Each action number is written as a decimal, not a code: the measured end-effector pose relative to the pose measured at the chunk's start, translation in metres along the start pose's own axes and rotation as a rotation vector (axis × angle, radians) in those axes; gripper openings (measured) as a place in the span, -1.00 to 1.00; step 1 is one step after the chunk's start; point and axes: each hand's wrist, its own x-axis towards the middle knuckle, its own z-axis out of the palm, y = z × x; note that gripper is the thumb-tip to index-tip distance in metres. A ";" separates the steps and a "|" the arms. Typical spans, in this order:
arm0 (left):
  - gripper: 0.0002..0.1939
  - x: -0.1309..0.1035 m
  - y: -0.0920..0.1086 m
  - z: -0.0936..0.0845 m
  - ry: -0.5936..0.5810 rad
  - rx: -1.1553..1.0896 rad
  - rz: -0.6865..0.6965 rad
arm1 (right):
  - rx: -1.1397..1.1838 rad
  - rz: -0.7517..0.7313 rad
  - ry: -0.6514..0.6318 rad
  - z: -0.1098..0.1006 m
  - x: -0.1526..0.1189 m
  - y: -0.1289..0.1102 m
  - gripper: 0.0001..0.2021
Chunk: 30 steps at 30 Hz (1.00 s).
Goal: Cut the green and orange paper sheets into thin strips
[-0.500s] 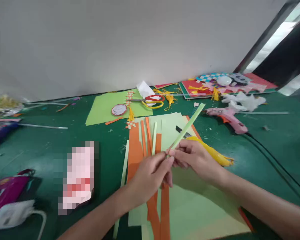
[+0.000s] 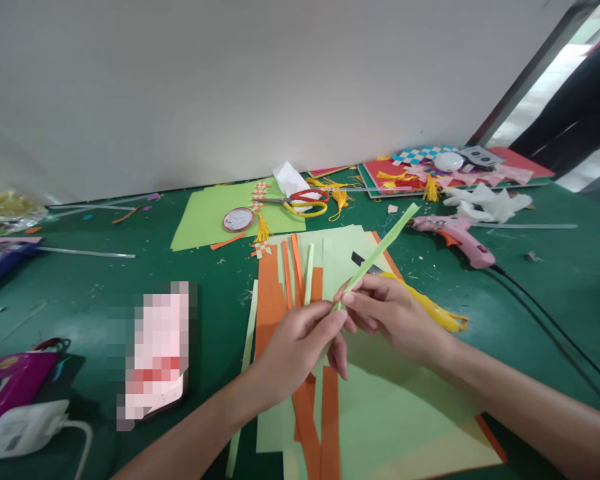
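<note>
A pale green paper strip (image 2: 380, 248) slants up and to the right out of my two hands. My left hand (image 2: 307, 340) pinches its lower end between thumb and index finger. Just beside it, my right hand (image 2: 387, 307) grips the strip a little higher, thumb on top. Below the hands lie light green paper sheets (image 2: 405, 407) with orange paper strips (image 2: 330, 420) and more green strips on them. The yellow handle of a cutter (image 2: 435, 310) shows partly behind my right hand, its dark blade near the green strip.
Scissors (image 2: 305, 202) and a round tin (image 2: 239, 219) rest on a green sheet (image 2: 200, 213) at the back. A pink glue gun (image 2: 455, 233) with a black cord lies right. A phone (image 2: 160, 353), blurred out, and a purple device (image 2: 20, 380) are left. The wall (image 2: 230, 87) stands behind.
My right hand has slid slightly up along the strip, and the strip's tip has shifted a little right and up. Both hands still hold it.
</note>
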 end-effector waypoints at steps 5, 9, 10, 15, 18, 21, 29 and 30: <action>-0.67 -0.001 0.002 0.000 -0.003 0.025 0.008 | -0.001 0.007 -0.017 0.000 0.000 0.000 -0.79; -0.65 -0.001 0.002 0.000 0.000 0.061 0.023 | -0.005 0.031 -0.027 0.000 0.000 0.000 -0.83; -0.65 -0.002 0.002 0.001 -0.001 0.065 0.025 | -0.004 0.034 -0.024 0.000 0.000 0.000 -0.83; -0.63 -0.002 0.000 0.001 0.012 0.129 0.020 | -0.036 0.043 0.004 0.000 0.000 0.002 -0.78; -0.63 -0.001 -0.003 0.002 0.054 0.264 0.045 | -0.066 0.026 0.040 0.000 -0.002 0.003 -0.73; -0.62 0.000 -0.006 0.002 0.078 0.334 0.046 | -0.087 0.014 0.070 0.000 -0.002 0.004 -0.72; -0.65 -0.001 -0.005 0.004 0.077 0.276 0.013 | -0.109 0.015 0.095 0.002 -0.001 0.000 -0.72; -0.66 -0.001 -0.005 0.004 0.074 0.266 0.008 | -0.111 0.014 0.101 0.002 -0.001 0.000 -0.71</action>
